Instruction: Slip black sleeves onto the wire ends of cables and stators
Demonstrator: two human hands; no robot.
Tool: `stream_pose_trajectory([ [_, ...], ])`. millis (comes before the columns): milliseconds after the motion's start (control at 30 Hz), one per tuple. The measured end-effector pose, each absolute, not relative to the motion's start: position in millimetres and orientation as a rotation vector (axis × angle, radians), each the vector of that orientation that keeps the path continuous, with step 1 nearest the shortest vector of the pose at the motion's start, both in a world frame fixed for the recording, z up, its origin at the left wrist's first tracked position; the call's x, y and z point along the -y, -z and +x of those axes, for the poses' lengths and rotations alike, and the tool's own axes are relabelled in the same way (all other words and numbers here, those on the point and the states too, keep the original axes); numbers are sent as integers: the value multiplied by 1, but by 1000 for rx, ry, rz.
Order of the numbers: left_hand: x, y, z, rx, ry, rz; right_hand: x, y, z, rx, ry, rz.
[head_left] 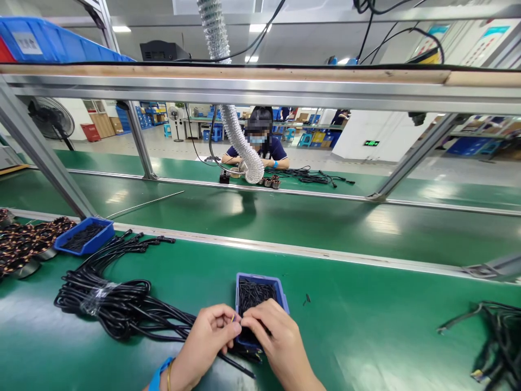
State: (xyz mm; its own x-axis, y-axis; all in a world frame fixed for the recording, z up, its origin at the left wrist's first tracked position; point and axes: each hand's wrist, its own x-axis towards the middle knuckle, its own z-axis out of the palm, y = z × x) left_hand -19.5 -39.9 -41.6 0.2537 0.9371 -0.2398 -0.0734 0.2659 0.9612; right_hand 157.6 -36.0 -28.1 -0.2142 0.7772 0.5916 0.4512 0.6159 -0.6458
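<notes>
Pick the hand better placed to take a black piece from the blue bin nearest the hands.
Right, probably. The right hand reaches over the blue bin, close to the black pieces, while the left hand seems to pinch a thin coloured wire beside it.
</notes>
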Motion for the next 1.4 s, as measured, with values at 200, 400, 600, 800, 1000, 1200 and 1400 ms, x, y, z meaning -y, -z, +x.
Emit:
stream_pose_trajectory([
  [200,41,43,-19,-1066,-870,1048,33,26,167,1852,-485,-1012],
  [400,41,42,-18,-1085,-840,1039,30,32,174,1839,-365,-1118],
  [600,41,39,-17,-1089,-812,1059,40,21,166,1834,-486,-1169],
  [800,40,41,-19,-1057,-815,1072,38,19,167,1801,-720,-1075],
  [1000,40,45,-19,-1052,-826,1057,36,22,173,1819,-721,-1026],
  [1200,41,42,-17,-1068,-815,1054,36,20,172,1861,-608,-988],
  [1400,41,40,-17,-1070,-810,1054,36,19,172,1878,-561,-1004],
])
